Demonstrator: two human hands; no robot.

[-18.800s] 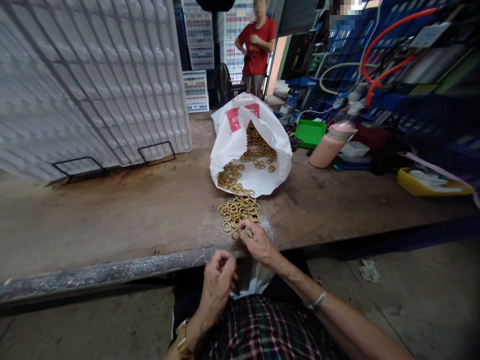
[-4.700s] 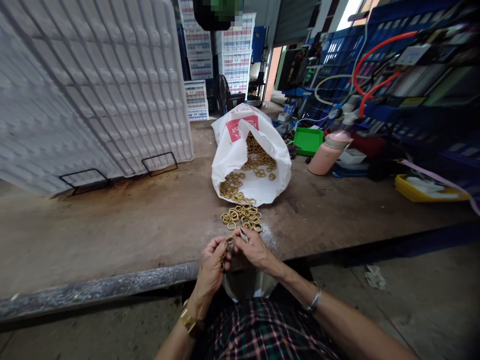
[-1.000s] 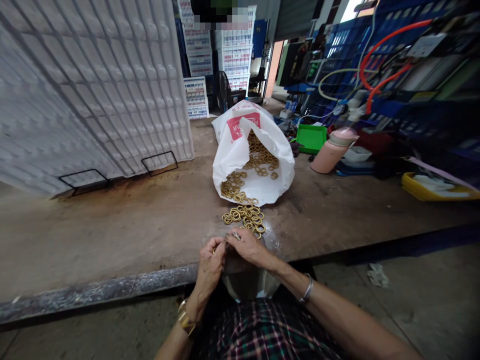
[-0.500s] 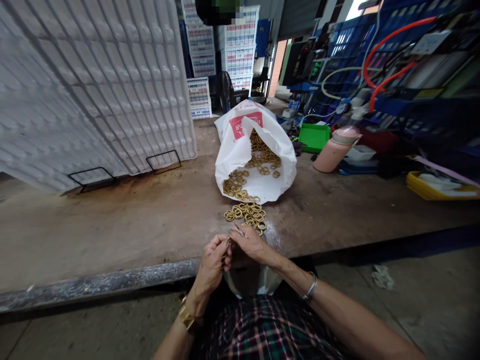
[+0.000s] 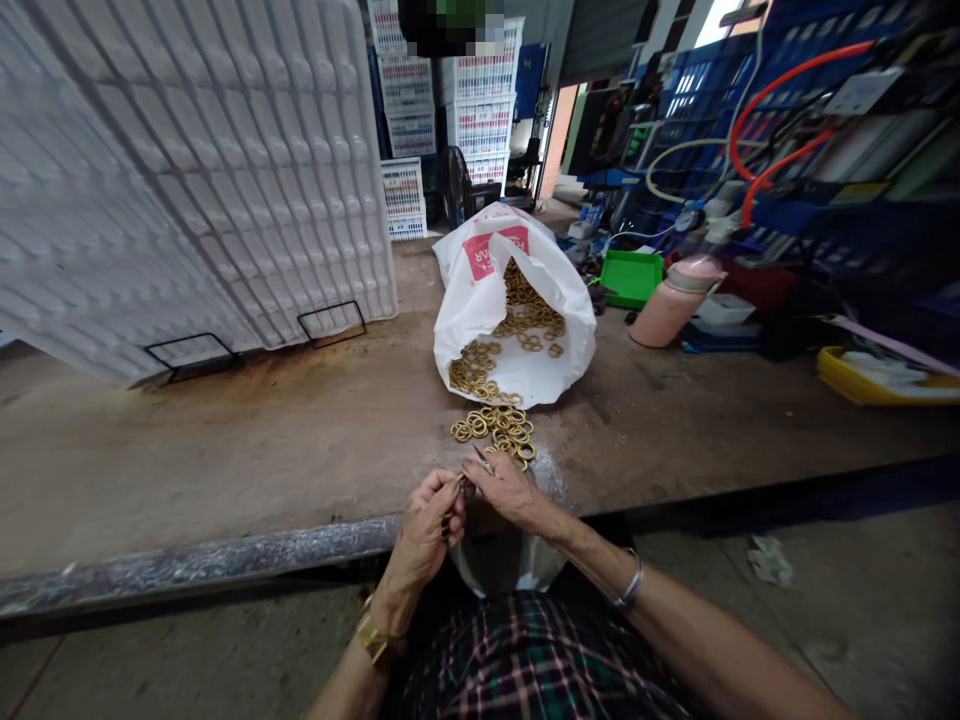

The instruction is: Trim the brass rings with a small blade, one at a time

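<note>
At the front edge of the bench, my left hand is closed around brass-coloured rings, mostly hidden by the fingers. My right hand meets it at the fingertips, closed on a small pointed metal tool whose tip sticks up past the thumb; the rest of the tool is covered. Just beyond the hands lies a loose pile of brass rings. Behind the pile, a white plastic bag with a red label lies on its side, its mouth facing me and many more rings inside.
Stacked white ribbed trays stand at the left of the bench. On the right are a pink bottle, a green tray and a yellow tray. White crates and a black fan stand behind.
My hands stay together at nearly the same spot. The right hand and tool tip have shifted very slightly, and the whole view has drifted a little. The bag and ring pile look unchanged.
</note>
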